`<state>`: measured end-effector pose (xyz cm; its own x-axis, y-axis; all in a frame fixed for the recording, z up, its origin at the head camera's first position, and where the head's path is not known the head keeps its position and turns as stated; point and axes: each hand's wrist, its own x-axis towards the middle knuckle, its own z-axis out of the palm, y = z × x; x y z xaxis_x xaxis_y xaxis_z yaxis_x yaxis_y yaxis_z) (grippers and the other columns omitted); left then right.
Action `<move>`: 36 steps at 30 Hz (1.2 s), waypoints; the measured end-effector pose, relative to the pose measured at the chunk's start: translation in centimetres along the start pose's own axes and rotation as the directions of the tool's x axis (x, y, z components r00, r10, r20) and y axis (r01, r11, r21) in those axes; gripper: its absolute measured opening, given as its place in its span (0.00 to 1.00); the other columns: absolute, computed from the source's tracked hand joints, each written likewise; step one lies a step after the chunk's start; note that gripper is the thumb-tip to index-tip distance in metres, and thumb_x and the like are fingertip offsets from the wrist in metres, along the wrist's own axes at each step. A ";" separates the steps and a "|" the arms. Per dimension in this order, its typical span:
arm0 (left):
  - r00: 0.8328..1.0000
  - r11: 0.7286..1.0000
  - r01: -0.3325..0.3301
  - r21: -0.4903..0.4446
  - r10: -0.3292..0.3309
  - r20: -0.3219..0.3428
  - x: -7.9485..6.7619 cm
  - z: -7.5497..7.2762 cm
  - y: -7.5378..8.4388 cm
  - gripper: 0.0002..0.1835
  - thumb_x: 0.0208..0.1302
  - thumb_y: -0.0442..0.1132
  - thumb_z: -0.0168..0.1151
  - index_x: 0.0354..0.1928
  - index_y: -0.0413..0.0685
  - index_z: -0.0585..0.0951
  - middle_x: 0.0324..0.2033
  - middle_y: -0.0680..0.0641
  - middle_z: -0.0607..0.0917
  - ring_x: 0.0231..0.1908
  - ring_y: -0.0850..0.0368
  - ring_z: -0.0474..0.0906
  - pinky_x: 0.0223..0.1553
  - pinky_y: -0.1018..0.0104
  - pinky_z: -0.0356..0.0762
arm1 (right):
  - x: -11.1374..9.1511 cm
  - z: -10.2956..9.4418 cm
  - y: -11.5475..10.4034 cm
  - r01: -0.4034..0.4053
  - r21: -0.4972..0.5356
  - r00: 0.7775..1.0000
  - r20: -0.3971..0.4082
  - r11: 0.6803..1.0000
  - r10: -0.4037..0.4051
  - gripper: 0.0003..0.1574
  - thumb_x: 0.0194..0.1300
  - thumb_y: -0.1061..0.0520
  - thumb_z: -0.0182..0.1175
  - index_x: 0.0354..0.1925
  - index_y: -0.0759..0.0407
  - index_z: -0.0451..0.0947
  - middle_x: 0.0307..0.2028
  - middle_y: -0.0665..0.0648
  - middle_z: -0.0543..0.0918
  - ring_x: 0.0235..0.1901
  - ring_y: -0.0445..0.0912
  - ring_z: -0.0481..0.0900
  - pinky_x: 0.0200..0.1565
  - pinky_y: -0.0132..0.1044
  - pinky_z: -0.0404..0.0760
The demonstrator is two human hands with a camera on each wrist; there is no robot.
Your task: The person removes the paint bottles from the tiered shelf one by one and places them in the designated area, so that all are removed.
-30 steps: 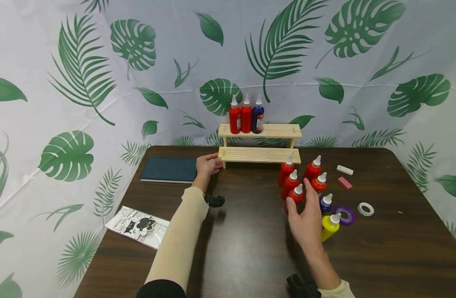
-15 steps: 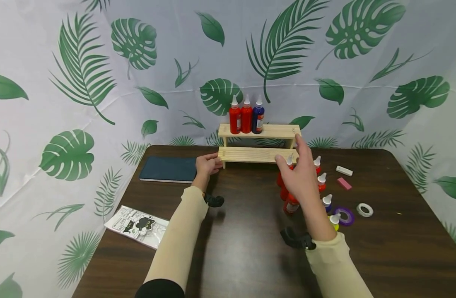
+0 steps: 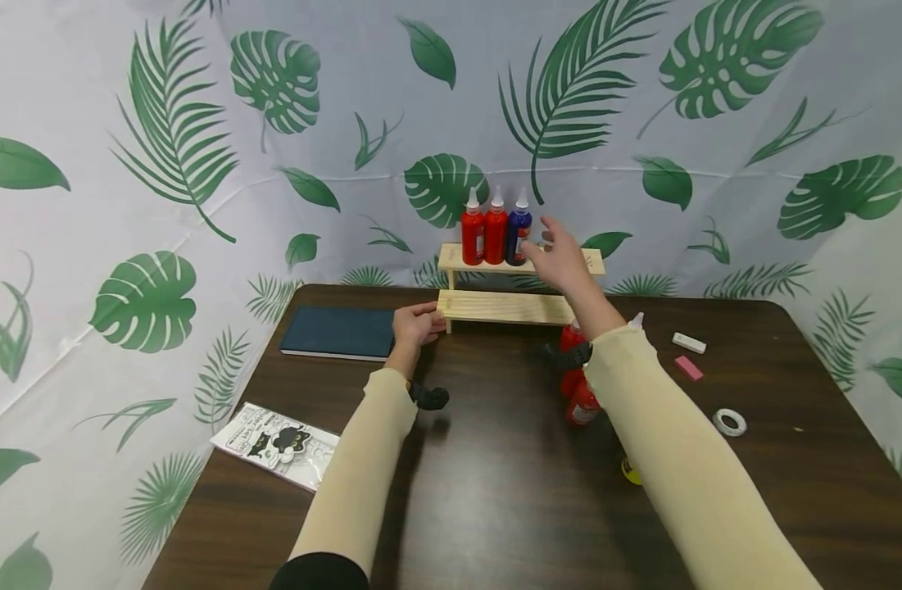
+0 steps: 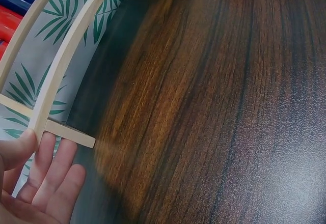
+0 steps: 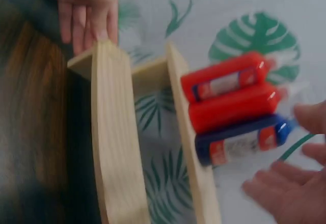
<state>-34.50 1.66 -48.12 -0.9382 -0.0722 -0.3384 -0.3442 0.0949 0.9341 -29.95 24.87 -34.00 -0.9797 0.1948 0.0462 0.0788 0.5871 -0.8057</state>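
A two-step wooden shelf stands at the back of the table. My left hand pinches its lower left end; the left wrist view shows the thumb on the board and fingers beneath it. On the upper step, a red bottle, a second red bottle and a blue bottle with white nozzle caps stand side by side. My right hand is just right of the blue bottle, thumb and fingers spread apart and holding nothing, as the right wrist view also shows.
Red bottles and a yellow bottle on the table are partly hidden by my right sleeve. To the right lie a white block, a pink block and a white ring. A dark notebook and a packet lie left.
My right hand has left the bottles on the table and moved up and back to beside the blue bottle on the upper step. My left hand keeps its place on the shelf.
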 end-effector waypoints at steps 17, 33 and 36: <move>1.000 1.000 -0.002 0.013 0.002 0.018 -0.3 0.5 0.2 0.14 0.61 0.35 0.65 0.49 0.47 0.85 0.37 0.41 0.88 0.36 0.51 0.87 0.41 0.55 0.82 | 4.2 2.2 1.9 0.036 0.121 0.998 -0.053 0.992 -0.029 0.40 0.71 0.53 0.54 0.74 0.53 0.49 0.66 0.66 0.66 0.65 0.59 0.65 0.63 0.51 0.67; 1.000 1.000 -0.004 0.003 0.004 0.015 -0.6 0.1 0.1 0.14 0.62 0.36 0.65 0.50 0.47 0.84 0.38 0.41 0.88 0.36 0.52 0.87 0.41 0.56 0.82 | 2.3 3.2 1.9 0.028 0.200 0.961 -0.276 0.979 0.029 0.29 0.72 0.54 0.52 0.68 0.56 0.59 0.57 0.65 0.73 0.55 0.55 0.75 0.57 0.47 0.75; 1.000 1.000 -0.003 -0.005 0.003 0.010 -0.6 -0.3 0.1 0.14 0.62 0.36 0.65 0.50 0.47 0.84 0.38 0.41 0.88 0.36 0.53 0.87 0.42 0.56 0.82 | 1.5 3.3 0.9 0.033 0.258 0.952 -0.301 0.966 0.048 0.29 0.71 0.54 0.53 0.68 0.53 0.61 0.57 0.64 0.74 0.54 0.54 0.76 0.56 0.46 0.75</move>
<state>-33.94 1.43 -47.74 -0.9395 -0.0617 -0.3368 -0.3413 0.0899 0.9356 -32.00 23.12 -36.56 -0.8738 0.4503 0.1835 -0.0041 0.3705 -0.9288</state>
